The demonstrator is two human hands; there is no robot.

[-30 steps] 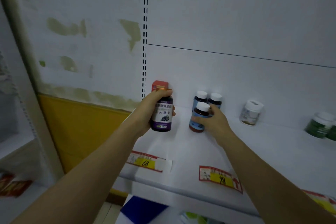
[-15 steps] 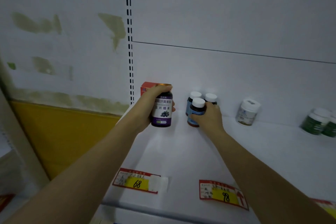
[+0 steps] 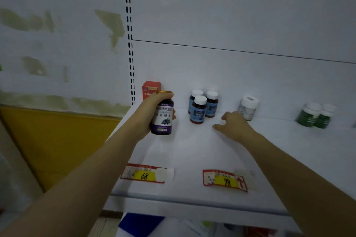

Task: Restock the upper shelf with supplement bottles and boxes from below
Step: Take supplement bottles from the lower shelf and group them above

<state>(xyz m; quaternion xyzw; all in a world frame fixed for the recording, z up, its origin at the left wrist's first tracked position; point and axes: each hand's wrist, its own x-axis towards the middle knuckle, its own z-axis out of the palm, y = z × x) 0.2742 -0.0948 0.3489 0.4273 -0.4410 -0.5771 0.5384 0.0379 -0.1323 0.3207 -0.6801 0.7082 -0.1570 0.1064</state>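
Three blue bottles (image 3: 198,110) now shelved at twelve o'clock; my right hand (image 3: 234,125) lets go, fingers relaxed; my left hand (image 3: 147,116) holds the purple bottle (image 3: 162,119), pending.

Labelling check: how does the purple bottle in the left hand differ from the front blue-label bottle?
The purple bottle has a gold cap and purple label; the blue-label bottle has a white cap and blue label. The left hand grips the purple bottle; the blue-label bottle stands free on the shelf. Both are dark and upright.
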